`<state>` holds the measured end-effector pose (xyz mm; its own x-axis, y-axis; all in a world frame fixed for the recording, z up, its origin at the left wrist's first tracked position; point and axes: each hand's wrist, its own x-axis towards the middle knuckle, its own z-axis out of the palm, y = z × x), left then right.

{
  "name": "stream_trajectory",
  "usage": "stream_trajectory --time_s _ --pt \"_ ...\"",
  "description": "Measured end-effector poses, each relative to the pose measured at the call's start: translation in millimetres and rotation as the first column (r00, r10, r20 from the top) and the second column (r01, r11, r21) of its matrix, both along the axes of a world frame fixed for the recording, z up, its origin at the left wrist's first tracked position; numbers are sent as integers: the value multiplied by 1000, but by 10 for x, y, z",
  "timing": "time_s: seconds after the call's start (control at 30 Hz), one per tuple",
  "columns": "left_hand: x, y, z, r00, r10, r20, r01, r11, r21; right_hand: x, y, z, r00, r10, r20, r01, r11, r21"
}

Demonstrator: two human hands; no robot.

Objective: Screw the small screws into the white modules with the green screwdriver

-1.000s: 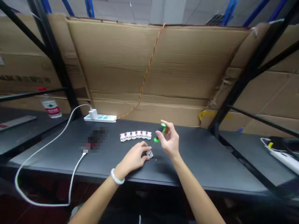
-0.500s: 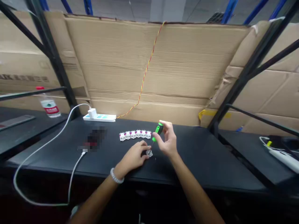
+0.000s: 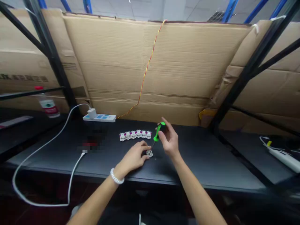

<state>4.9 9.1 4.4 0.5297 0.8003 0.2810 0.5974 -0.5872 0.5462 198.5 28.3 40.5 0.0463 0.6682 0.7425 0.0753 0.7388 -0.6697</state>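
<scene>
My left hand (image 3: 135, 155) pinches a small white part (image 3: 149, 153) against the black tabletop, thumb and forefinger at its left side. In my right hand (image 3: 170, 139) is a green and black screwdriver (image 3: 157, 132), its handle held between thumb and fingers. The screwdriver tilts, and its dark shaft runs down to the white part. A tiny screw-like piece (image 3: 156, 159) lies just right of that part. Beyond my left hand, several similar white parts with purple edges (image 3: 133, 134) stand side by side in a slightly curved row.
A white power strip (image 3: 103, 117) with a plugged-in charger (image 3: 92, 113) lies at the back left. Its white cable (image 3: 42, 152) loops over the front edge to a blurred-out object. A cardboard panel (image 3: 112, 62) closes the back; black metal posts (image 3: 234, 93) flank the table.
My right hand's fingers have shifted on the screwdriver handle, the forefinger now lifted and straighter. The handle leans a little further right. My left hand still holds the white part in place.
</scene>
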Motion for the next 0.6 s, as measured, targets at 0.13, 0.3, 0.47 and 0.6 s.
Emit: stream_trajectory --time_s 0.13,0.3,0.47,0.6 --pt "3 -1 4 1000 5 -6 -5 1000 5 6 -44 -4 986 152 -75 -152 988 0" --pt "0 -7 -4 1000 -4 3 4 1000 -4 5 3 -16 994 -110 11 109 992 65" --pt "-10 -13 0 1000 -1 -1 1 1000 -3 17 9 -7 998 -55 23 56 998 -12" --pt "-3 -11 22 1000 -3 -6 3 1000 -5 10 -46 5 991 126 -47 -126 992 7"
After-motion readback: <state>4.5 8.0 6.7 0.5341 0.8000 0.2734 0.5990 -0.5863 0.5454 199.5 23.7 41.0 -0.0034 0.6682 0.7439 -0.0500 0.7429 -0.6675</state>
